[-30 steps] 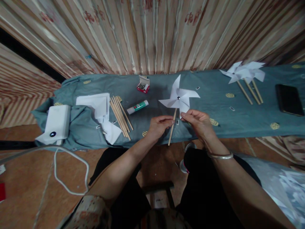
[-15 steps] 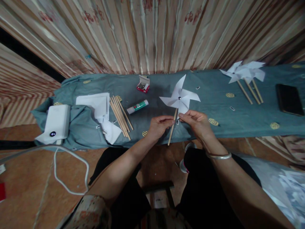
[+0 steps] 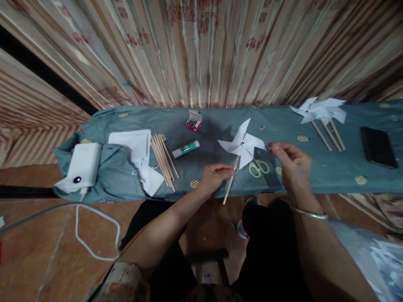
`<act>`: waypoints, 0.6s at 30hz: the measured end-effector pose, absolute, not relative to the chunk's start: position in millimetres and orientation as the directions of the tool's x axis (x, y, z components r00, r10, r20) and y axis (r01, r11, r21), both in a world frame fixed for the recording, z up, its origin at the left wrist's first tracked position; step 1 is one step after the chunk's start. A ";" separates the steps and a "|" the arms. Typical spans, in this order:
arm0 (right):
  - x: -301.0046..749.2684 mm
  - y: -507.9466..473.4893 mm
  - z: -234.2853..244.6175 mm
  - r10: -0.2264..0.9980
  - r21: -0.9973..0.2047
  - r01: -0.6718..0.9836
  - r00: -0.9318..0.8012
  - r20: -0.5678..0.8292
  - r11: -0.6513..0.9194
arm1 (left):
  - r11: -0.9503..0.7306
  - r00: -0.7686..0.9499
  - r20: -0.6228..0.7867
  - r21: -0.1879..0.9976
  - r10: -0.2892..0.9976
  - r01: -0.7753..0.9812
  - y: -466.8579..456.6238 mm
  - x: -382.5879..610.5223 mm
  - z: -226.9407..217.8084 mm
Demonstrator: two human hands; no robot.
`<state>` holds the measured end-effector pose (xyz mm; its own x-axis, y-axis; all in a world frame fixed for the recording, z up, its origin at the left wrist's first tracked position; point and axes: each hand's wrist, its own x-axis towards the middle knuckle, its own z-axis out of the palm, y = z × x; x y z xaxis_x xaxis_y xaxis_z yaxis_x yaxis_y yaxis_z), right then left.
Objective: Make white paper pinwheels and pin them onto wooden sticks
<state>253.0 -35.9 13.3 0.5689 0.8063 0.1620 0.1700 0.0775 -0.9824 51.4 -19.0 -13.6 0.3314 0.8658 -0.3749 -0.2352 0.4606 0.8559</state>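
A white paper pinwheel (image 3: pixel 239 146) with a shiny pin at its centre is held up over the cloth by its wooden stick. My left hand (image 3: pixel 217 178) pinches that stick below the blades. Just right of the right-hand blade tip is my right hand (image 3: pixel 292 161), its thumb and forefinger drawn together and nothing visible between them. Green-handled scissors (image 3: pixel 258 168) lie on the cloth between the pinwheel and my right hand; their blades are mostly hidden.
Left of the pinwheel lie a glue stick (image 3: pixel 185 149), an opened box of pins (image 3: pixel 193 121), several wooden sticks (image 3: pixel 164 163), white paper sheets (image 3: pixel 135 140) and a white power bank (image 3: pixel 83 165). Finished pinwheels (image 3: pixel 324 111) and a black phone (image 3: pixel 378 147) are at right.
My right hand has moved off the lower blade, up and to the right, uncovering the scissors. My left hand keeps its hold on the stick. The view has shifted slightly.
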 end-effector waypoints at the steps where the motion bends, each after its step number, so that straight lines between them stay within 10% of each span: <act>1: 252.1 -33.8 12.0 0.819 -0.985 0.161 0.555 0.147 0.068 | 0.470 0.338 -0.382 0.851 0.860 -0.235 -19.0 51.6 -13.4; 18: 227.1 -26.9 3.0 0.867 -0.997 0.005 0.493 -0.064 -0.077 | 0.489 0.292 -0.407 0.811 0.866 -0.321 -11.7 52.4 -15.3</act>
<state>227.1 -26.9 3.0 0.4933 0.8675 -0.0641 0.0050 -0.0765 -0.9971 52.4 -11.7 -15.3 0.2915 0.8658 -0.4067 -0.3212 0.4890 0.8110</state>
